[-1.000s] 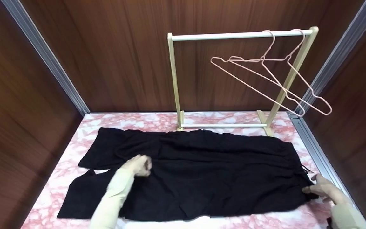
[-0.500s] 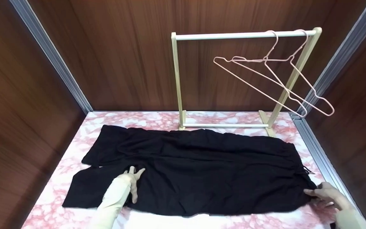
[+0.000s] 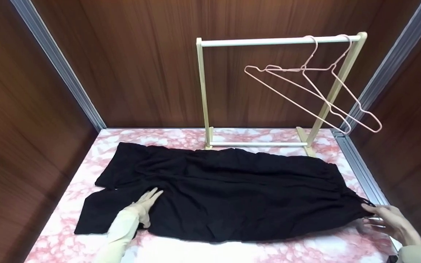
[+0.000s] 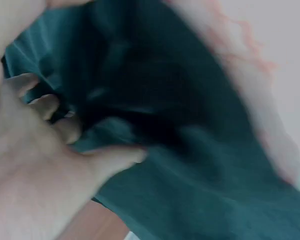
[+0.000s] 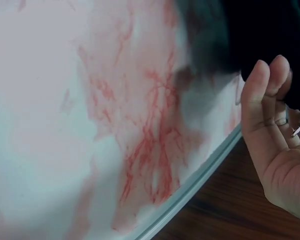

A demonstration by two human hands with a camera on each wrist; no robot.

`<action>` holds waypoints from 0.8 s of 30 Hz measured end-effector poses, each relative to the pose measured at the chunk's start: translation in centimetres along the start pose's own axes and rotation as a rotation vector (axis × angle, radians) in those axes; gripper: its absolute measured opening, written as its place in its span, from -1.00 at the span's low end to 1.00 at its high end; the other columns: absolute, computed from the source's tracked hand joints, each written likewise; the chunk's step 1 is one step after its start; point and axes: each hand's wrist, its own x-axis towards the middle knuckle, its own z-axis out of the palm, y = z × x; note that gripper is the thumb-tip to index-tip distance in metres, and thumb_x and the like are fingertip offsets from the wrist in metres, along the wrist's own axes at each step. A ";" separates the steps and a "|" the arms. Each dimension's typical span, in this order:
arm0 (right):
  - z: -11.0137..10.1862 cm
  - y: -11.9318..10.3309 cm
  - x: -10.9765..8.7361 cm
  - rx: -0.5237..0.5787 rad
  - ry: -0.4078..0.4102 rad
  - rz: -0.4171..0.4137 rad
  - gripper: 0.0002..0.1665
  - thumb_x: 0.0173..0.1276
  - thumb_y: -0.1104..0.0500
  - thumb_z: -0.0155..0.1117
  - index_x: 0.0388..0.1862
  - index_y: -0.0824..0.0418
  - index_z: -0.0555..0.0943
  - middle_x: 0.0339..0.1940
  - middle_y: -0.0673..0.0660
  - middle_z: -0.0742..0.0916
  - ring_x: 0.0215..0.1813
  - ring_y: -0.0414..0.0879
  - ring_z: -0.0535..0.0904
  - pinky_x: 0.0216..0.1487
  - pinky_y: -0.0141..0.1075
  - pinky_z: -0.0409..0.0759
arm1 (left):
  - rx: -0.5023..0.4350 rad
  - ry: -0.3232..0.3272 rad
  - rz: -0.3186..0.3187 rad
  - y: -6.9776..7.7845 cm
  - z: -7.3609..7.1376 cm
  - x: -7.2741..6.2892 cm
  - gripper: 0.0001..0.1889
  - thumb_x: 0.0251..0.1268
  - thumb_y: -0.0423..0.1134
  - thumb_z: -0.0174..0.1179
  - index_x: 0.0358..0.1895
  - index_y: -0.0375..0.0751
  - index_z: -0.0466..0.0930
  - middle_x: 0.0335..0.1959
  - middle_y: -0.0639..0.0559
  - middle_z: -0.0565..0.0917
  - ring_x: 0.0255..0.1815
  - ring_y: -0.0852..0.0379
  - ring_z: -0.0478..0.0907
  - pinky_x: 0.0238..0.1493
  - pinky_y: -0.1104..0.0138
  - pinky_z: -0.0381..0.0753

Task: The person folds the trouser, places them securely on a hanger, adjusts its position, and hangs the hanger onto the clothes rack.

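Observation:
Black trousers lie flat on the table, legs to the left and drawstring waist to the right. On the nearer leg rests my left hand, fingers spread out over the cloth. The left wrist view has the same hand against folds of the trousers, thumb stretched along them. My right hand pinches the near corner of the waist, by the drawstring, and the cloth is drawn out to a point there. In the right wrist view the right hand's fingers are bent at the black cloth.
Behind the trousers stands a pale garment rack. Two pink hangers hang at its right end. The pink marbled table is walled by wood-look panels with metal corner strips.
My left hand has moved down and left, its fingers unfolding onto the trouser leg. My right hand has pulled the waist corner to the right, stretching the near edge.

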 end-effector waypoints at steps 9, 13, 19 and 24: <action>0.2 0.3 0.1 0.035 0.034 -0.031 -0.84 0.52 0.10 0.16 -0.31 0.10 0.53 -0.35 -0.06 0.66 -0.35 -0.19 0.77 -0.18 -0.32 0.77 | 0.031 0.452 -0.033 -5.4 1.0 -0.1 -0.16 -0.05 -0.63 0.13 0.44 -0.12 0.27 0.33 -0.27 0.27 0.35 -0.36 0.21 -0.27 -0.32 0.58; 0.1 0.4 0.1 -0.012 0.038 -0.012 -0.81 0.53 0.06 0.14 -0.23 0.15 0.47 -0.35 -0.05 0.67 -0.35 -0.20 0.76 -0.18 -0.30 0.77 | 0.016 0.557 -0.217 -7.1 0.5 -0.5 -0.44 0.34 -0.32 0.02 0.43 -0.17 0.29 0.34 -0.33 0.28 0.43 -0.40 0.11 0.20 -0.41 0.32; 0.4 0.8 0.1 -0.036 0.068 0.028 -0.62 0.51 0.01 0.18 -0.10 0.30 0.35 -0.44 0.02 0.69 -0.36 -0.17 0.77 -0.15 -0.23 0.79 | 0.009 0.493 -0.338 -8.1 -0.4 -0.9 -0.48 0.60 -0.07 -0.28 0.16 -0.42 0.55 0.27 -0.41 0.53 0.50 -0.40 0.23 0.56 -0.33 -0.24; 0.7 1.0 0.1 -0.017 0.070 0.048 -0.68 0.50 0.00 0.20 -0.21 0.20 0.36 -0.47 0.02 0.69 -0.38 -0.17 0.76 -0.16 -0.19 0.79 | -0.040 0.510 -0.383 -8.3 -0.9 -1.1 -0.66 0.43 -0.23 -0.04 -0.18 -0.48 0.61 -0.07 -0.58 0.63 -0.03 -0.58 0.58 0.08 -0.32 0.50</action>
